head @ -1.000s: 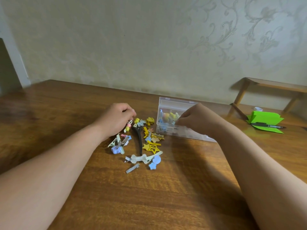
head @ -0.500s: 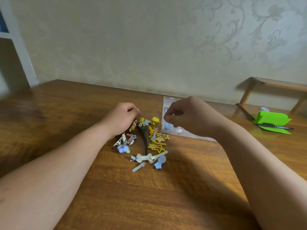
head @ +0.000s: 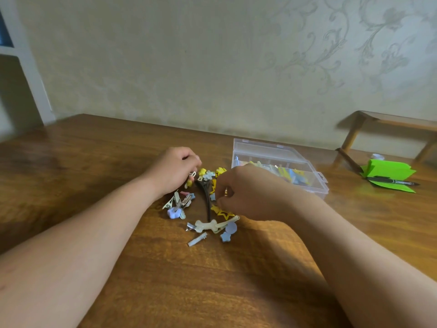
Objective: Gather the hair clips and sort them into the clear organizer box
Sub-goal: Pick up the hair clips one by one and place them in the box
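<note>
Counter [head: 165, 280]: brown wood, near edge cut off. Organizer box [head: 307, 171] at 1 o'clock, clear, lid up, w/ clips inside, its near-left corner hidden by right hand [head: 248, 195]. Clip pile [head: 208, 209] at centre, 12 o'clock of the forearms: yellow stars, 1 bone shape, 1 long black clip, blue bits; exact count unclear. Right grip curled over pile, contents can't tell. Left hand [head: 175, 171] at 11 o'clock pinches a small silver-yellow clip [head: 191, 179].

The wooden table [head: 212, 292] carries scattered hair clips [head: 212, 223], a clear organizer box [head: 279, 162] — and green paper [head: 390, 171].
</note>
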A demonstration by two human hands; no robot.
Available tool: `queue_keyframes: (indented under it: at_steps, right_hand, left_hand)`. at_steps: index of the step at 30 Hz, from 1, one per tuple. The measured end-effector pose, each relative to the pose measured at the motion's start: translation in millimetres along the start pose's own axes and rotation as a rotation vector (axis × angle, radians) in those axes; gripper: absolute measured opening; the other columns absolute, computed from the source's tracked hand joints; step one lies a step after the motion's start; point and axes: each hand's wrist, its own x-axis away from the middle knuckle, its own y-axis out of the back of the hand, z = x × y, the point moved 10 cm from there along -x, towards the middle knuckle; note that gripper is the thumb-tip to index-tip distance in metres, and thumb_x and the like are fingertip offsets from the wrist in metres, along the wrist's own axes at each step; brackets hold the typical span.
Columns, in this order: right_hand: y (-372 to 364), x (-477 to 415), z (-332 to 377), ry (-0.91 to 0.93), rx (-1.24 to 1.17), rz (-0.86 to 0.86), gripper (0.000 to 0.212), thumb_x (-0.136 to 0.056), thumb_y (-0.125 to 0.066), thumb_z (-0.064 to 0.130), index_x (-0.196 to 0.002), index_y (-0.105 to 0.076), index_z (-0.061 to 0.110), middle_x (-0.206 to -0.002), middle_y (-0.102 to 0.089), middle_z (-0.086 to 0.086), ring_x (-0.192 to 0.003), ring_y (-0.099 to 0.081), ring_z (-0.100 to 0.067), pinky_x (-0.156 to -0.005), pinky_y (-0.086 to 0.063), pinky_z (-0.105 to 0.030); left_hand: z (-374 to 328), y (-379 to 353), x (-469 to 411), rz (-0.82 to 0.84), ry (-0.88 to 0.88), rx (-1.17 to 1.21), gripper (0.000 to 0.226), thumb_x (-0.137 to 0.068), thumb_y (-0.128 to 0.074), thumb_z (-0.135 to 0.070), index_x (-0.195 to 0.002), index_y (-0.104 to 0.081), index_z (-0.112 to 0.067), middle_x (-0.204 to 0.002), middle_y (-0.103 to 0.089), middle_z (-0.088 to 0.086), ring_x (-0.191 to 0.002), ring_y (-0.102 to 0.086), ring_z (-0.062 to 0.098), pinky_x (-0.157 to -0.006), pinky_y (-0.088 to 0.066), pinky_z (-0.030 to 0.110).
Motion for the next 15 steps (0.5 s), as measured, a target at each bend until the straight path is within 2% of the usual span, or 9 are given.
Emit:
queue_keyframes:
  at_steps: [2, 5, 8, 11, 13, 15]
  right_hand:
    - [-2.4, -0.2, 1.7, 0.005, 0.003, 0.007, 0.017, -0.098, -0.061, 0.03, -0.107, -0.076, 0.027, -0.089, -0.068, 0.013, -0.08, -0.062, -0.008, -0.068, -0.056, -0.028]
    - [6.1, -2.3, -1.6, 0.006, -0.064, -0.046, 0.01, -0.097, -0.063, 0.027, -0.099, -0.073, 0.026, -0.086, -0.067, 0.012, -0.078, -0.062, -0.008, -0.063, -0.048, -0.024]
    - [40.3, 0.1, -28.5, -0.056, -0.261, -0.226, 0.006, -0.096, -0.067, 0.025, -0.093, -0.072, 0.023, -0.082, -0.071, 0.01, -0.071, -0.064, -0.004, -0.059, -0.047, -0.017]
    - [69.0, 13.7, -80.1, -0.227, -0.426, -0.376, 0.008, -0.095, -0.068, 0.02, -0.09, -0.074, 0.02, -0.078, -0.076, 0.004, -0.063, -0.068, -0.007, -0.053, -0.054, -0.025]
    - [67.2, 21.7, -107.2, -0.337, -0.44, -0.365, 0.01, -0.094, -0.067, 0.018, -0.089, -0.075, 0.021, -0.076, -0.076, 0.004, -0.062, -0.068, -0.009, -0.046, -0.051, -0.024]
    - [55.5, 22.6, -119.5, -0.384, -0.381, -0.284, 0.01, -0.094, -0.068, 0.02, -0.088, -0.076, 0.022, -0.077, -0.076, 0.006, -0.068, -0.071, -0.013, -0.048, -0.053, -0.024]
  left_hand:
    - [-0.1, 0.0, -0.1, -0.001, -0.001, -0.005, 0.022, -0.105, -0.056, -0.025, -0.098, -0.077, -0.023, -0.096, -0.075, -0.002, -0.078, -0.072, 0.015, -0.084, -0.055, 0.038]
    - [0.5, -0.6, -0.3, 0.005, -0.004, -0.005, 0.022, -0.106, -0.056, -0.024, -0.099, -0.077, -0.022, -0.096, -0.074, -0.002, -0.077, -0.072, 0.016, -0.084, -0.056, 0.04]
    - [0.9, -0.9, -1.4, 0.001, -0.003, -0.011, 0.025, -0.108, -0.055, -0.028, -0.098, -0.077, -0.024, -0.096, -0.077, -0.006, -0.082, -0.075, 0.017, -0.089, -0.056, 0.042]
    - [1.2, -0.4, -1.7, -0.013, 0.005, -0.028, 0.026, -0.11, -0.053, -0.029, -0.101, -0.077, -0.025, -0.101, -0.077, -0.008, -0.095, -0.072, 0.013, -0.091, -0.053, 0.038]
    - [0.7, -0.7, -1.9, -0.013, 0.0, -0.036, 0.025, -0.109, -0.053, -0.028, -0.101, -0.077, -0.026, -0.104, -0.076, -0.009, -0.1, -0.068, 0.01, -0.089, -0.052, 0.035]
    - [0.6, -0.3, -1.2, -0.01, 0.0, -0.024, 0.024, -0.107, -0.054, -0.025, -0.1, -0.077, -0.025, -0.101, -0.075, -0.007, -0.1, -0.067, 0.011, -0.087, -0.05, 0.034]
